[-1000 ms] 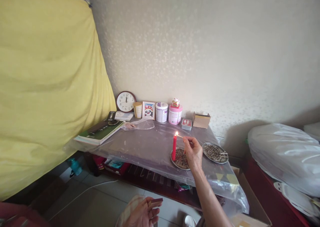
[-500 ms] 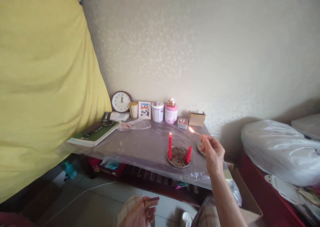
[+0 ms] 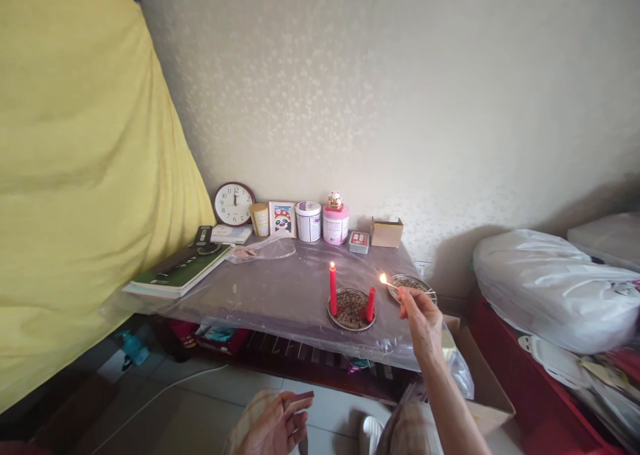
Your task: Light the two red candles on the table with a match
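Between the fingertips of my right hand (image 3: 421, 318) is a burning match (image 3: 389, 281), its flame pointing left, to the right of the shorter red candle (image 3: 371, 305). No flame shows on that candle, which leans slightly. The taller red candle (image 3: 333, 291) burns with a small flame. Both stand on a round metal plate (image 3: 351, 327) with a dark, speckled surface. Low in front, over my lap, my left hand (image 3: 277, 423) holds a matchbox (image 3: 299, 401) between thumb and fingers.
A second round plate (image 3: 407, 280) with thin sticks lies behind my right hand. Along the wall stand a clock (image 3: 234, 204), tins (image 3: 309, 221), a small red-lidded box (image 3: 359, 241) and an open cardboard box (image 3: 387, 233). A green book (image 3: 177, 271) lies at the left of the plastic-covered table (image 3: 280, 288).
My right hand has lowered slightly, and the match flame now stands more upright, closer above the shorter candle's height. The view has shifted a little. My left hand keeps its hold.
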Motion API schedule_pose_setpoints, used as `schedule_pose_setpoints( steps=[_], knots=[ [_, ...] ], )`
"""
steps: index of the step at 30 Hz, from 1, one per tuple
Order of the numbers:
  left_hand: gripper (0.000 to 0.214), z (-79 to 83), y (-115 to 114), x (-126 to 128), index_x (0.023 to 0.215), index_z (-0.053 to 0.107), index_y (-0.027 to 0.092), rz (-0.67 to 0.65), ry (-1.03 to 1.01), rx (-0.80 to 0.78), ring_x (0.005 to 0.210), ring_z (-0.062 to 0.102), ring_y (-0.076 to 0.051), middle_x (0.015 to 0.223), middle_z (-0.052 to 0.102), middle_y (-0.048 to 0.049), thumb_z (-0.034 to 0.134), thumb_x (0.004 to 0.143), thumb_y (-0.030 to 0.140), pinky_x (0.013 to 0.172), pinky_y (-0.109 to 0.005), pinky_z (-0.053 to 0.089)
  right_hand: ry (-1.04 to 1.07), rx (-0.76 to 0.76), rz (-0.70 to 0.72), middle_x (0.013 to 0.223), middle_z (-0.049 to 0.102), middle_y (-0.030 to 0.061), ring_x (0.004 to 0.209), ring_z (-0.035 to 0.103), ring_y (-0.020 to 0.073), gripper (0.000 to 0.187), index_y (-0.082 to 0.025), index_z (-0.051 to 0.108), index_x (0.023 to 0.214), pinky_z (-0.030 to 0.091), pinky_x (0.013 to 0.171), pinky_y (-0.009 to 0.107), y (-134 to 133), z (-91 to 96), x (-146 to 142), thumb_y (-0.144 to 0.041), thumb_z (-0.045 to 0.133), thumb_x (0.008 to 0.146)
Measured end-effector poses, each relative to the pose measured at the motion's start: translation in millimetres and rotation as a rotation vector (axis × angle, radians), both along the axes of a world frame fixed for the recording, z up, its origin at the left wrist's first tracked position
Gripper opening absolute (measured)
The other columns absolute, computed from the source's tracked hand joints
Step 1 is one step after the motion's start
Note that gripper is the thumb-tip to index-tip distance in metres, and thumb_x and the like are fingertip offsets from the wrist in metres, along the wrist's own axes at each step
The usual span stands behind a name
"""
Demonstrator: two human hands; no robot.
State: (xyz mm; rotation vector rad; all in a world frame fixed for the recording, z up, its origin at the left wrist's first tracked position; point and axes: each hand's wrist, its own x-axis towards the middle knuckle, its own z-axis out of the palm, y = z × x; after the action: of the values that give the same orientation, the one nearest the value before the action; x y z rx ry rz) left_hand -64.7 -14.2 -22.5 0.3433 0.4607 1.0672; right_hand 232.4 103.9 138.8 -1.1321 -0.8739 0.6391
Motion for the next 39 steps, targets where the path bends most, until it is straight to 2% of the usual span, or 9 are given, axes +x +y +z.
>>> schedule_pose_setpoints(
  steps=[6,16,31,39],
  knots=[
    [0.022,0.5,1,1,0.094,0.079,0.023,-0.005,-0.001,-0.020,0.092,0.073,-0.021,0.114,0.079,-0.0126,0.080,0.074,0.034,0.087,-0.033,0.050,-0.009,-0.032,-0.003,0.055,0.057,-0.0030,0.046,0.044,0.0108,0.040,-0.018,0.066,0.066,0.038,0.048,0.026,-1,-8.4,-4,-0.055,0.078,0.063],
    [0.026,-0.6,2,-1,0.096,0.079,0.020,-0.008,0.014,-0.049,0.092,0.072,-0.022,0.116,0.077,-0.0147,0.080,0.074,0.034,0.088,-0.034,0.050,-0.008,-0.078,-0.016,0.051,0.055,-0.0042,0.044,0.043,0.0109,0.037,-0.018,0.066,0.065,0.038,0.046,0.025,2,-11.2,-9,-0.054,0.076,0.061],
    [0.030,-1.6,2,-1,0.093,0.079,0.020,0.012,0.041,-0.073,0.091,0.073,-0.023,0.115,0.077,-0.0164,0.084,0.069,0.037,0.086,-0.035,0.051,-0.038,-0.063,-0.002,0.052,0.055,-0.0042,0.045,0.044,0.0114,0.037,-0.018,0.067,0.069,0.039,0.046,0.026,9,-19.9,-9,-0.054,0.075,0.065],
    [0.025,-2.9,1,-2,0.094,0.079,0.022,0.000,0.045,-0.057,0.092,0.072,-0.023,0.115,0.078,-0.0142,0.081,0.073,0.035,0.088,-0.035,0.051,-0.027,-0.050,-0.004,0.057,0.060,-0.0026,0.044,0.044,0.0102,0.039,-0.017,0.068,0.068,0.039,0.045,0.025,10,-21.4,-9,-0.056,0.075,0.064]
  ],
)
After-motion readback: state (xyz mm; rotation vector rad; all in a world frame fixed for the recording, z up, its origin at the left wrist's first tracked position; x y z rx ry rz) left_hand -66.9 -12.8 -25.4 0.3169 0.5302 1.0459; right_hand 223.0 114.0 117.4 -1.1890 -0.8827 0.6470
